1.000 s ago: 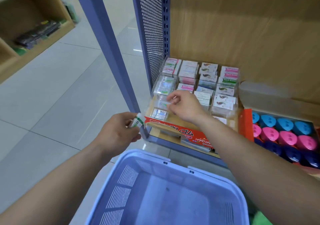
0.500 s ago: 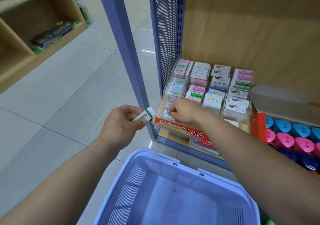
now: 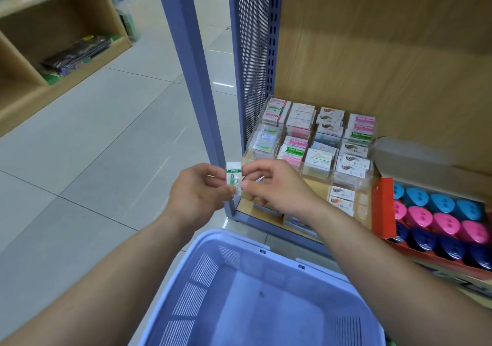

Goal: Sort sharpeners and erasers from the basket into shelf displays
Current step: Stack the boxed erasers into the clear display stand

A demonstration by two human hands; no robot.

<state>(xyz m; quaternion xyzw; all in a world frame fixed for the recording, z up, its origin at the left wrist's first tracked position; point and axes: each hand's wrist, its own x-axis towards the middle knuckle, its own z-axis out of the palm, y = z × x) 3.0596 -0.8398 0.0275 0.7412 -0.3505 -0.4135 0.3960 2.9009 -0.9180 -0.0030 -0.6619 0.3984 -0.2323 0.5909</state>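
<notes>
At far left stood an open wooden bookshelf (image 3: 53, 60) on the pale tiled floor (image 3: 93, 146). Our left hand (image 3: 197, 196) pinched the small white eraser with a green band (image 3: 233, 178) upright, above the lavender plastic basket (image 3: 239, 279). Our right hand (image 3: 277, 186) pinched its other edge, hiding the front of the clear acrylic eraser display (image 3: 316, 143). Rightward, blue, pink and navy sharpeners (image 3: 442, 220) filled an orange cardboard box (image 3: 380, 207).

Lavender slotted basket (image 3: 202, 273); white eraser (image 3: 233, 178) with green band; sharpeners (image 3: 447, 223) blue, pink, perhaps navy, in an orange box (image 3: 379, 207).
</notes>
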